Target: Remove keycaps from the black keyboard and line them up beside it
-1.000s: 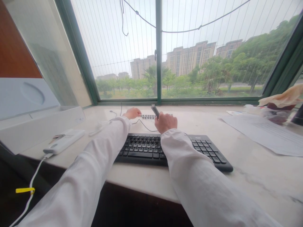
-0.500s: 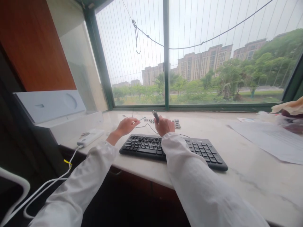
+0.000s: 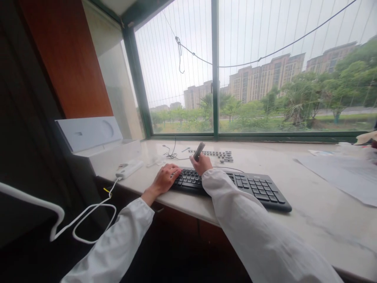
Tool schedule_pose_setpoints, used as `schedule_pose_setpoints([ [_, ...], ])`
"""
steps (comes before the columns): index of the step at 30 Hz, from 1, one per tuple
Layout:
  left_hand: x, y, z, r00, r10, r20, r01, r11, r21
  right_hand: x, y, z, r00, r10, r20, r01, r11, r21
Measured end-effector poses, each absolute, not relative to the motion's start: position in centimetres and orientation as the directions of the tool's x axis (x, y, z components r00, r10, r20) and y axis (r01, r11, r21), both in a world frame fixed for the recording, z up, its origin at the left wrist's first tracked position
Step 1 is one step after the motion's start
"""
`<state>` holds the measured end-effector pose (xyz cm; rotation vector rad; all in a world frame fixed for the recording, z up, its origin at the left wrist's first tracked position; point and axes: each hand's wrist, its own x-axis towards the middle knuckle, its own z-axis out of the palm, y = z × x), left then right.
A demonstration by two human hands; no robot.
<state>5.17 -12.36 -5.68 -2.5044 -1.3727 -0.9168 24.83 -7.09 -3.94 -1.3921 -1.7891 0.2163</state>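
Note:
A black keyboard (image 3: 265, 190) lies along the front of the marble table, with several keycaps taken off its left and middle part. My left hand (image 3: 165, 177) is closed over the keyboard's left end, its fingers on the top face. In my right hand (image 3: 203, 163) is a small dark brush (image 3: 199, 151), held with its pale end pointing up, above the middle of the keyboard. Loose keycaps (image 3: 226, 156) stand in rows behind the keyboard. Left of them lie a thin bluish stick (image 3: 185, 149) and a bundled dark cable (image 3: 171, 155).
A white open box (image 3: 88, 135) stands at the left, with a white power strip (image 3: 129, 169) in front and a white cord (image 3: 85, 210) hanging past the table edge. Paper sheets (image 3: 341, 173) lie at the right. A green-framed window (image 3: 216, 98) closes off the back.
My left hand has come down from above the table behind the keyboard onto its left end. My right hand still holds the brush, now more upright. The view has shifted left.

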Motion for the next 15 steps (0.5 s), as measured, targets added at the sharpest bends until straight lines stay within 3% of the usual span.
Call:
schedule_pose_setpoints([
  [5, 5.3, -12.3, -6.0, 0.398, 0.73, 0.556, 0.833, -0.542, 0.115, 23.4, -7.7, -4.2, -0.048, 0.89, 0.453, 0.668, 0.366, -0.648],
  [15, 5.4, -12.3, -6.2, 0.419, 0.742, 0.523, 0.85, -0.523, 0.062, 22.5, -8.0, -4.6, -0.118, 0.903, 0.412, 0.71, 0.367, -0.601],
])
